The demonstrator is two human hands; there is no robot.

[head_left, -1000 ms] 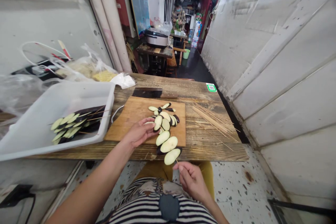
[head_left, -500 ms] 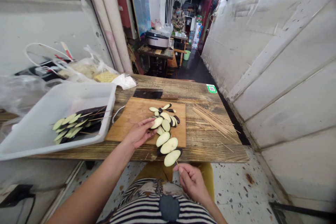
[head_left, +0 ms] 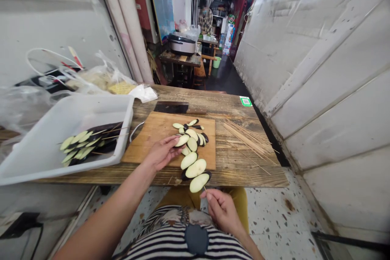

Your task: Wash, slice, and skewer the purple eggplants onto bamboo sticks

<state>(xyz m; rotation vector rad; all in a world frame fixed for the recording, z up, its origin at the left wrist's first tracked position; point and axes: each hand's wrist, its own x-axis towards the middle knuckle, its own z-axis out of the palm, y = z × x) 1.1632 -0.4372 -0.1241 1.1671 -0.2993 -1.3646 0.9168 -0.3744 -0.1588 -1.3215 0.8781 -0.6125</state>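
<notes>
My right hand, near the table's front edge, pinches the end of a thin wooden skewer. Several oval eggplant slices with dark skin are threaded in a row above that hand. My left hand holds one eggplant slice between thumb and fingers, over the cutting board. More loose slices lie around it on the board. Loose skewers are spread on the table to the right.
A cleaver lies behind the board. At the left, a white tray holds several skewered eggplant pieces, with plastic bags behind it. In the background a person stands near a table with a cooker.
Both hands hold nearly the same positions and the same things. The view has shifted very slightly, and the person in the background has lowered their head a little.
</notes>
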